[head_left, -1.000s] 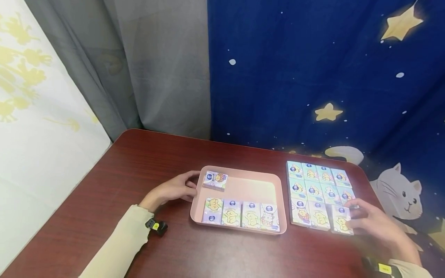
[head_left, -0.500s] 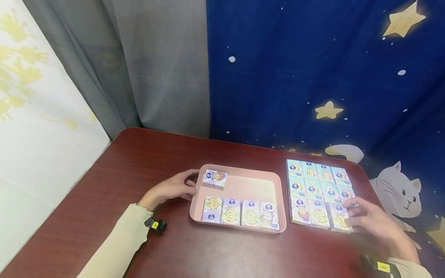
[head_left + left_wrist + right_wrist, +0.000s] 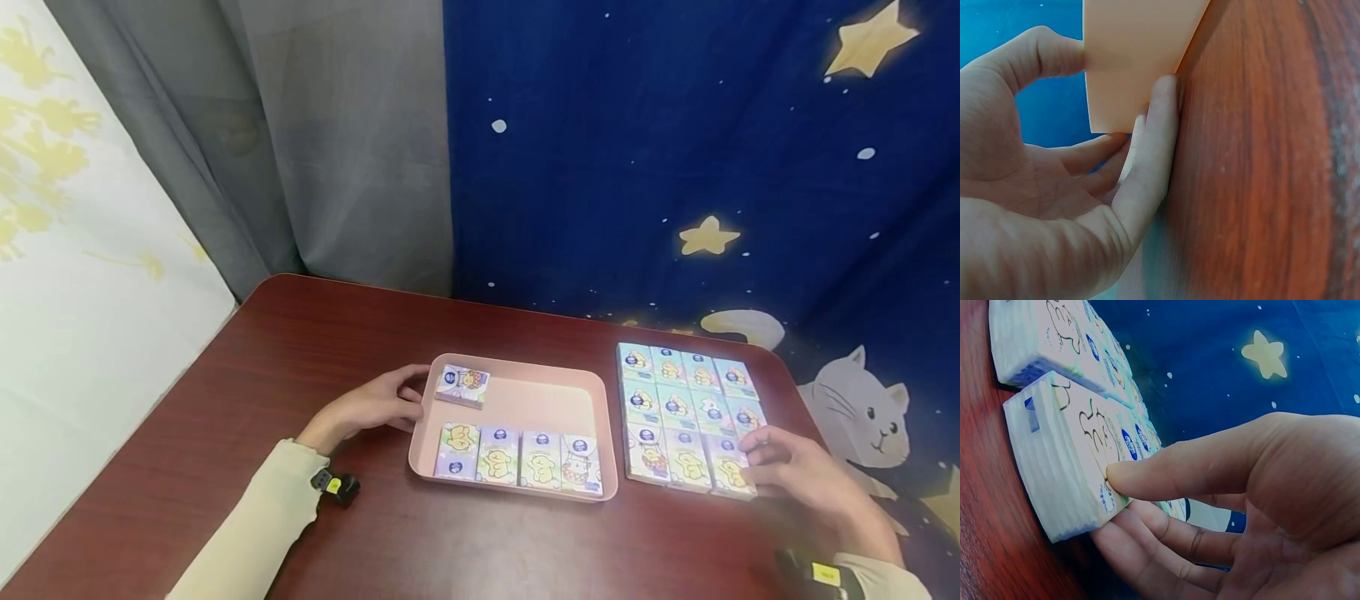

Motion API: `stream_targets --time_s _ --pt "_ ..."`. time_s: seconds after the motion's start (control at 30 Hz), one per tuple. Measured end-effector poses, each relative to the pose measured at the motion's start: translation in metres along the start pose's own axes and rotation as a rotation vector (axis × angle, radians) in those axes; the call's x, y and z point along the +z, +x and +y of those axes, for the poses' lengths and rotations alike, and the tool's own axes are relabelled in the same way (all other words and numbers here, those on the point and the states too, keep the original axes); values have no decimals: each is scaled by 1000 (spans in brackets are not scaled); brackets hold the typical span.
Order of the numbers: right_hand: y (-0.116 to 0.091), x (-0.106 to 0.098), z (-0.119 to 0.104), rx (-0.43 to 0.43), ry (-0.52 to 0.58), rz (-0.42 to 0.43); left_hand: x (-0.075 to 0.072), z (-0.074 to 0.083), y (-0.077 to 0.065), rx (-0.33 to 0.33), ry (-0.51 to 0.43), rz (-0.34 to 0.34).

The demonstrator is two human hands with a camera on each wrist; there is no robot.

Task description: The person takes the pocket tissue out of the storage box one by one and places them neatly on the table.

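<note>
At its left end, my left hand (image 3: 371,404) holds the pink tray (image 3: 513,502). In the left wrist view the thumb (image 3: 1063,57) touches the edge of the tray and the other fingers reach along its other side, close over the table. My right hand (image 3: 806,475) grips a small pack of tissues (image 3: 729,465), the front right one of a block of tissue packs (image 3: 677,410). The right wrist view has the thumb on the printed face of that pack (image 3: 1047,469) and the fingers at its side.
Several tissue packs (image 3: 498,457) line the tray's front side, and another pack (image 3: 462,386) lies crosswise in its back left corner. The dark red table (image 3: 345,333) ends at grey and blue curtains (image 3: 570,167) behind.
My right hand has moved the front right pack slightly back and left, against its neighbour, closing the gap. The left hand stays at the tray.
</note>
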State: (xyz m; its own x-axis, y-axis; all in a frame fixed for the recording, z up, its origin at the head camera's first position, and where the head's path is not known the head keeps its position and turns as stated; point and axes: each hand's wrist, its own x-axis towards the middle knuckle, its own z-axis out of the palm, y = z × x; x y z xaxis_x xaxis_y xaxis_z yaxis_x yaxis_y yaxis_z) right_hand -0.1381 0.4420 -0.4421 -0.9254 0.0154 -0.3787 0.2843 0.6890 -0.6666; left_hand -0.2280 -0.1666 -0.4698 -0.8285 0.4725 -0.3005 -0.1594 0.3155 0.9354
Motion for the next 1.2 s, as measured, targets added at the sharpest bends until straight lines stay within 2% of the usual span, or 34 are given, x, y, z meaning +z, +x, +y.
stream_targets --time_s 0.83,1.07,1.2 --pt "-2 3 -8 21 87 28 0 0 -1 -17 -8 4" --pt "-3 2 -18 -20 -39 118 -1 -1 0 -11 1 4" --pt "-7 7 -34 -36 -71 125 -1 0 1 -14 -7 3"
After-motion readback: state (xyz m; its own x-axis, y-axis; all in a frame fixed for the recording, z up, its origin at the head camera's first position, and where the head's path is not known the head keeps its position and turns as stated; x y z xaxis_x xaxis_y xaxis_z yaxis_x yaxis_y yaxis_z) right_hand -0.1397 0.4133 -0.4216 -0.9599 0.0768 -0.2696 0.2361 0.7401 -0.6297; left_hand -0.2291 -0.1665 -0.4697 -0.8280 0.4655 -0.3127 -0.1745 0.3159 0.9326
